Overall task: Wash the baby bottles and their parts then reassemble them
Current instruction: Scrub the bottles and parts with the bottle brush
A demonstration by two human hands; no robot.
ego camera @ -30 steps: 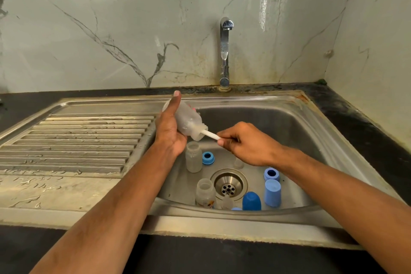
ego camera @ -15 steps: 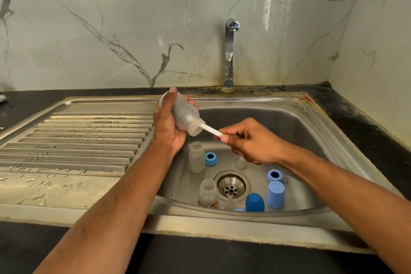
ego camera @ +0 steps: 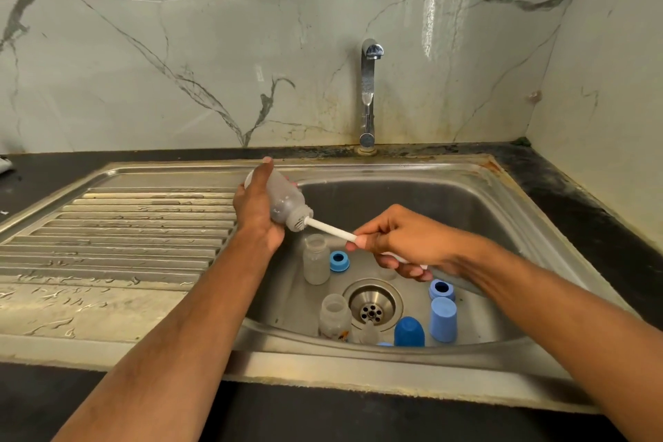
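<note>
My left hand point(ego camera: 256, 212) grips a clear baby bottle point(ego camera: 285, 203) tilted mouth-down to the right, above the sink's left wall. My right hand point(ego camera: 401, 242) pinches the white handle of a bottle brush point(ego camera: 328, 227); its head is inside the bottle's mouth. In the sink basin point(ego camera: 466, 212) stand two more clear bottles point(ego camera: 316, 258) point(ego camera: 334, 316), two blue collar rings point(ego camera: 339, 260) point(ego camera: 442, 289), a light blue cap point(ego camera: 443, 319) and a dark blue cap point(ego camera: 409, 331). A small clear teat point(ego camera: 368, 331) sits by the drain.
The drain point(ego camera: 372, 303) lies at the basin's middle. A chrome tap point(ego camera: 369, 93) rises behind the sink, with no water running. The ribbed draining board point(ego camera: 118, 230) stretches to the left, wet in places. Black countertop point(ego camera: 574, 204) surrounds the sink below a marble wall.
My right hand has drawn the brush handle back to the right, so more of the white handle shows outside the bottle. The left hand keeps the bottle in about the same place.
</note>
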